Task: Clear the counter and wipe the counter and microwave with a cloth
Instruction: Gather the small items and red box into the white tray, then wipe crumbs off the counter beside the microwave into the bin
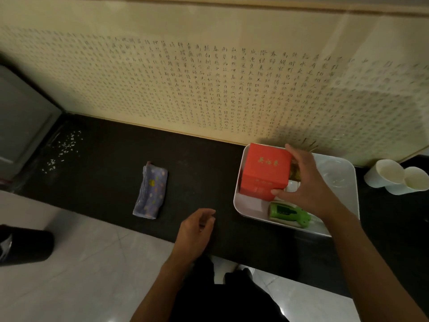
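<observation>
Two white paper cups (394, 175) sit at the right edge of the frame, touching each other, just beside a white tray (251, 205) in the right middle. The tray's pretty crowded. A red box (264, 173) with gold lettering stands in its left half, and a green gadget (290, 214) lies along its lower edge. There are also some clear plastic bits in the right part that I can't really make out.

The right hand (306, 182) grips the red box, thumb on the near lower corner and fingers curled over the far top edge. That arm covers a chunk of the tray. The left hand (197, 228) hovers over the front edge of the black counter (104, 173) at lower centre, fingers loosely curled, holding nothing.

Small white crumbs (62, 149) are scattered at the left of the counter, next to a grey appliance (21, 117) at the frame's left edge. It's probably the microwave, but only a corner shows. A dark cylinder (23, 245) sits at lower left, off the counter.

The cloth (151, 190) lies on the counter left of centre, well apart from both hands. It's folded into a narrow oblong, purplish with pale dots and one yellow spot.
</observation>
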The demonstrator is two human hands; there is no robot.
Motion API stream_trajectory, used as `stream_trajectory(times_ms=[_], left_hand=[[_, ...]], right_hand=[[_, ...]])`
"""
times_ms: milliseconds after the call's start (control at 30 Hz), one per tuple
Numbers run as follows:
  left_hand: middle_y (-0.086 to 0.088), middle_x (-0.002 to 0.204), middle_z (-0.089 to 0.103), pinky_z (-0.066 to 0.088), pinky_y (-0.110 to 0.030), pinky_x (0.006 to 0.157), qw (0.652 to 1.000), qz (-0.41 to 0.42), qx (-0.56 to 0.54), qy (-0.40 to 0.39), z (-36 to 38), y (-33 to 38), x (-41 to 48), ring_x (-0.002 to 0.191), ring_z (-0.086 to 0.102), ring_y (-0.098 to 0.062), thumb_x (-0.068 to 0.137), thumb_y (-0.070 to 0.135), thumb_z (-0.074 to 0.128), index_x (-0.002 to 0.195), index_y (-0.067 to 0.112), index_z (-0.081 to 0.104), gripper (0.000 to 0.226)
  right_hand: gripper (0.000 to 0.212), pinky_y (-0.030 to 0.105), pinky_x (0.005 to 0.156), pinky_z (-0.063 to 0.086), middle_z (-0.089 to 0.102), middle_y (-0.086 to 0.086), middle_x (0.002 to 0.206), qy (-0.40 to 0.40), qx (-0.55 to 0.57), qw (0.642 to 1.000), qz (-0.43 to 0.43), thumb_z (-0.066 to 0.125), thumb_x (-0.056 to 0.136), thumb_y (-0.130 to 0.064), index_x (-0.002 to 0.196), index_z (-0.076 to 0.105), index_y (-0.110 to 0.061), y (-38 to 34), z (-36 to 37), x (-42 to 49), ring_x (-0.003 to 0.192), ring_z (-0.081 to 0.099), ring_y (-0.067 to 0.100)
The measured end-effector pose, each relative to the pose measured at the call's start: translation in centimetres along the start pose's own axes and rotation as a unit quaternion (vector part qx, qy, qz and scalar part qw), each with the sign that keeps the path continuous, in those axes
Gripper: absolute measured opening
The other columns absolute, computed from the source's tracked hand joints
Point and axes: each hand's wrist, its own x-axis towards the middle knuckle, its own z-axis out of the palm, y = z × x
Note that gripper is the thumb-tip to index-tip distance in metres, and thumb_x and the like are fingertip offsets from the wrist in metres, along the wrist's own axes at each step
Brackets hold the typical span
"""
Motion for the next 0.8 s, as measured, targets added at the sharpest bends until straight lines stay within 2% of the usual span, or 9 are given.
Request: stream_trajectory(times_ms=[100,200,367,500,633,700,800], left_hand=[[0.013,0.102,0.071,0.048,-0.005,0.076,1.0,-0.014,-0.008,0.009,-0.6,-0.5,-1.0,0.094,0.066,0.007,0.098,0.021,0.063,0.112,0.033,0.067,0.019],[0.013,0.103,0.07,0.049,-0.005,0.077,0.999,-0.024,-0.019,0.013,-1.7,-1.0,-1.8,0.097,0.065,0.008,0.098,0.019,0.063,0.112,0.035,0.065,0.021],[0.009,0.101,0.073,0.049,-0.006,0.075,0.997,-0.019,-0.049,0.064,-5.1,-3.0,-3.5,0.094,0.066,0.006,0.097,0.016,0.064,0.113,0.029,0.067,0.02],[0.01,0.095,0.072,0.046,-0.004,0.07,0.987,-0.025,-0.064,0.147,-10.6,-7.1,-6.5,0.087,0.065,0.008,0.096,0.01,0.066,0.111,0.016,0.071,0.018],[0.013,0.101,0.072,0.047,-0.005,0.073,0.974,-0.058,-0.076,0.207,-18.2,-13.4,-11.4,0.093,0.064,0.006,0.097,0.016,0.063,0.112,0.024,0.071,0.019],[0.014,0.101,0.071,0.047,-0.004,0.073,0.957,-0.085,-0.103,0.259,-22.8,-17.5,-15.3,0.094,0.063,0.007,0.098,0.017,0.063,0.111,0.028,0.069,0.018],[0.011,0.098,0.073,0.047,-0.004,0.07,0.919,-0.121,-0.141,0.349,-28.2,-22.8,-20.8,0.09,0.065,0.005,0.097,0.015,0.064,0.108,0.029,0.07,0.018]], right_hand=[[0.091,0.029,0.11,0.029,0.03,-0.007,0.148,0.065,-0.033,0.997,-0.025,0.086,0.073,-0.035,0.147,0.036,-0.025,-2.3,-0.7,-1.2,0.136,0.031,0.007],[0.068,0.028,0.105,0.036,0.037,-0.014,0.141,0.065,-0.023,0.996,-0.062,0.079,0.079,-0.039,0.138,0.048,-0.026,-5.5,0.0,-2.4,0.132,0.04,0.009],[0.04,0.023,0.093,0.047,0.054,-0.022,0.122,-0.077,-0.021,0.995,-0.052,0.063,0.092,-0.045,0.13,0.053,-0.039,-10.7,5.7,-3.4,0.114,0.051,-0.008],[0.031,0.02,0.086,0.05,0.061,-0.021,0.105,-0.152,-0.007,0.987,-0.058,0.065,0.093,-0.036,0.123,0.059,-0.037,-14.9,14.4,-4.4,0.103,0.059,-0.002],[0.024,0.031,0.084,0.054,0.066,-0.016,0.095,-0.193,0.004,0.98,-0.052,0.064,0.093,-0.036,0.117,0.063,-0.036,-19.6,23.7,-5.5,0.093,0.065,0.005],[0.023,0.032,0.081,0.055,0.066,-0.016,0.092,-0.228,-0.011,0.971,-0.069,0.066,0.093,-0.03,0.114,0.064,-0.036,-23.2,29.2,-6.0,0.088,0.065,0.006],[0.021,0.029,0.08,0.053,0.065,-0.016,0.092,-0.273,-0.03,0.957,-0.092,0.065,0.094,-0.032,0.115,0.065,-0.035,-28.8,36.5,-6.6,0.088,0.063,0.004]])
